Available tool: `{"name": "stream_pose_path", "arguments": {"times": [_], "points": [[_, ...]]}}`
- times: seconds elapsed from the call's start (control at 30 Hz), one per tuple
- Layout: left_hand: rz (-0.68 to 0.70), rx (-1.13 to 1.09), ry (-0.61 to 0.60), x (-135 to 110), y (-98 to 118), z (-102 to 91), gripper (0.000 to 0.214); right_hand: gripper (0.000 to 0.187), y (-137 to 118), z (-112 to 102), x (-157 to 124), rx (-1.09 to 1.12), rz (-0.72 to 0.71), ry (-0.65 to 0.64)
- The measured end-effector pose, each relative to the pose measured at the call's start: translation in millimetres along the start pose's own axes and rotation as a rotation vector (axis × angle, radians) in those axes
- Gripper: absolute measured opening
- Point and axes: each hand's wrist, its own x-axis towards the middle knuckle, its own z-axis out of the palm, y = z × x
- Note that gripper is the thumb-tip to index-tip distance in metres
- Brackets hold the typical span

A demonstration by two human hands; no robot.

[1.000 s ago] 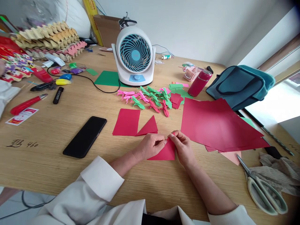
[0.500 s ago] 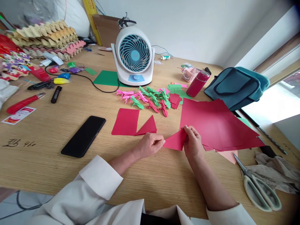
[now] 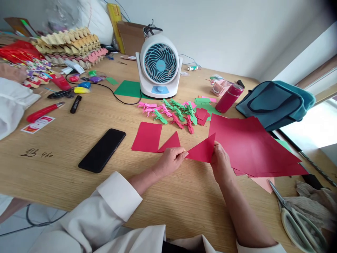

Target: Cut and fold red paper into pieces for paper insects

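Observation:
A red paper triangle (image 3: 201, 151) is held up just above the wooden table (image 3: 65, 140), between both my hands. My left hand (image 3: 171, 161) pinches its left corner. My right hand (image 3: 222, 161) grips its right side from behind, fingers closed on the paper. To the left lie a red paper square (image 3: 147, 137) and a smaller red triangle (image 3: 171, 142). A stack of large red sheets (image 3: 252, 146) lies just right of my right hand.
A pile of small pink, green and red folded paper figures (image 3: 173, 113) lies before a white desk fan (image 3: 159, 66). A black phone (image 3: 102, 150) is at left, scissors (image 3: 300, 221) at far right, a teal bag (image 3: 273, 103) and a red bottle (image 3: 229, 98) behind. Another person's sleeve (image 3: 13, 102) is at far left.
The red paper went from lying folded flat under both hands to being lifted and tilted upright as a triangle; my right hand moved right and up with it.

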Motion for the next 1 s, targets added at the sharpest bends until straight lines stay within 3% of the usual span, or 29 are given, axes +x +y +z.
{"name": "stream_pose_path", "arguments": {"times": [0.1,0.27,0.37,0.47,0.57,0.63,0.73,0.83,1.0], "points": [[-0.012,-0.008,0.014,-0.6,-0.6,0.5,0.036,0.028,7.8,4.2,-5.3,-0.149,0.043,-0.048],[0.053,0.062,0.006,-0.8,-1.4,-1.0,0.033,0.035,9.8,-12.2,7.9,-0.147,-0.015,0.181],[0.077,0.113,0.077,2.2,-2.3,-8.7,0.035,0.037,4.9,-25.4,16.8,-0.137,-0.067,0.268],[0.066,0.164,0.194,7.5,-6.5,-21.7,0.032,0.04,3.3,-31.1,18.4,-0.273,-0.055,0.224],[0.101,0.295,0.27,12.4,-13.4,-33.2,0.017,0.041,5.9,-30.0,17.3,-0.435,-0.001,0.118],[0.13,0.408,0.254,13.6,-17.7,-36.7,0.01,0.042,7.7,-29.2,18.0,-0.513,-0.011,0.099],[0.106,0.576,0.173,11.8,-22.4,-35.0,0.043,0.059,8.7,-30.9,21.1,-0.649,-0.142,0.208],[0.051,0.711,0.114,8.8,-25.7,-29.6,0.064,0.052,9.4,-32.2,22.2,-0.727,-0.237,0.263],[0.057,0.745,0.085,8.5,-29.3,-25.3,0.053,0.037,12.6,-19.2,12.7,-0.708,-0.257,0.163]]}}
